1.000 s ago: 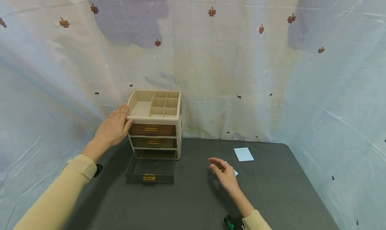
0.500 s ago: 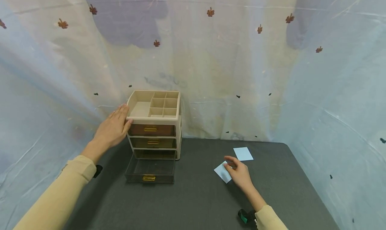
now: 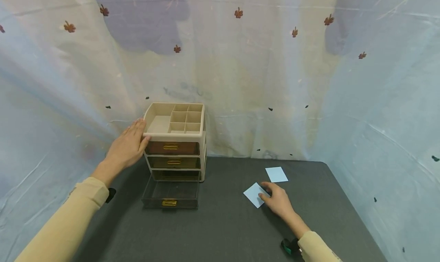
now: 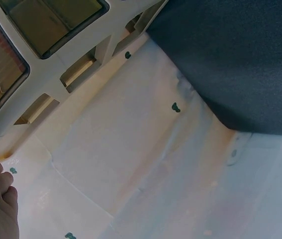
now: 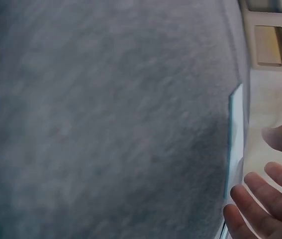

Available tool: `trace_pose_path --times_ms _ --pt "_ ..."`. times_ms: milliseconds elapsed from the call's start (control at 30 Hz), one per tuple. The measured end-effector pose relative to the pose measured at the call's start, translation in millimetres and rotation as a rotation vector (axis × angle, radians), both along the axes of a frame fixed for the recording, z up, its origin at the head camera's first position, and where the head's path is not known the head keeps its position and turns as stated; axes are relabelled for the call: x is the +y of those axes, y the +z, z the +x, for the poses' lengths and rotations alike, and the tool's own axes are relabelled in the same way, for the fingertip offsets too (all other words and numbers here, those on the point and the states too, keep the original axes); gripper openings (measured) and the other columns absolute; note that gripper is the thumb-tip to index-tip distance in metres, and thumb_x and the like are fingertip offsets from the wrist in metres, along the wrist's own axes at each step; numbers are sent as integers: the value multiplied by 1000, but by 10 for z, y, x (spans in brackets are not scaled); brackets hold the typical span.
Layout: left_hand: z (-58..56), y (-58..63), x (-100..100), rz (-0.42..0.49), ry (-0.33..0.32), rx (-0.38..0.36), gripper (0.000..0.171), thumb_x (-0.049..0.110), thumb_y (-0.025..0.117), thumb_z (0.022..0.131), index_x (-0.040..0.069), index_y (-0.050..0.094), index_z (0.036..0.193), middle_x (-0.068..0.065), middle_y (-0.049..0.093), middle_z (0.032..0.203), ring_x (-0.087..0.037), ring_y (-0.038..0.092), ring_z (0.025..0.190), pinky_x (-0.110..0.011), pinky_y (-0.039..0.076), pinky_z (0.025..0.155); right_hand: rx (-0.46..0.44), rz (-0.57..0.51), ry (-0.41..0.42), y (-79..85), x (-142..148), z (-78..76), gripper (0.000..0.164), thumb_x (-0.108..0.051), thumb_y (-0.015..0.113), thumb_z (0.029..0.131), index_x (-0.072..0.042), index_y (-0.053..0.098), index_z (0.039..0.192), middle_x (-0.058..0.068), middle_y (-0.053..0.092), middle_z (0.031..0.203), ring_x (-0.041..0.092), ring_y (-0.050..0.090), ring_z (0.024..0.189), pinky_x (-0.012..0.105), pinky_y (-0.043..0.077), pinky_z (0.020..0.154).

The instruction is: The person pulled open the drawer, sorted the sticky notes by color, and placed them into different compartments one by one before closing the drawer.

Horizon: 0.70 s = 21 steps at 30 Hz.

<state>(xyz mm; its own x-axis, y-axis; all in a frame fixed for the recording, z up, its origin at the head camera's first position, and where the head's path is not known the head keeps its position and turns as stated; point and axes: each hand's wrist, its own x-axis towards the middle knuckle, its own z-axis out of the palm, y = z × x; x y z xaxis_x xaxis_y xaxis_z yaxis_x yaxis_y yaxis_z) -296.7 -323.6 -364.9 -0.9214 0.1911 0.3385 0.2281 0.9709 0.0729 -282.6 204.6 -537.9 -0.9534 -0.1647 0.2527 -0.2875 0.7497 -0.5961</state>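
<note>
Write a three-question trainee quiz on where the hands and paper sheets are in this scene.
1. True or false: the bottom drawer of the organizer is pulled out.
2. How many light blue paper sheets lie on the table?
3. Which hand touches a sheet? A. left hand B. right hand C. neither

Key
1. True; the two drawers above it are pushed in.
2. Two: the nearer sheet and the farther sheet.
3. B. The right hand has its fingers on the nearer sheet; the left hand rests flat against the organizer's side.
</note>
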Motion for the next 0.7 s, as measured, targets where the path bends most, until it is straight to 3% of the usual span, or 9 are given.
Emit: trace_pose_path --times_ms 433,700 --pt "-2 -3 -1 -15 6 4 72 43 29 114 -4 10 165 -29 16 169 -47 19 156 -60 17 127 48 169 38 -90 -14 -7 50 -20 91 80 -1 73 123 16 73 120 37 68 109 55 57 90" --pt "10 0 -1 -10 1 7 71 42 29 114 -4 9 165 -29 17 169 -48 20 155 -62 18 126 8 147 43 -60 -18 6 52 -18 92 80 -1 73 125 18 71 124 39 65 114 57 55 94"
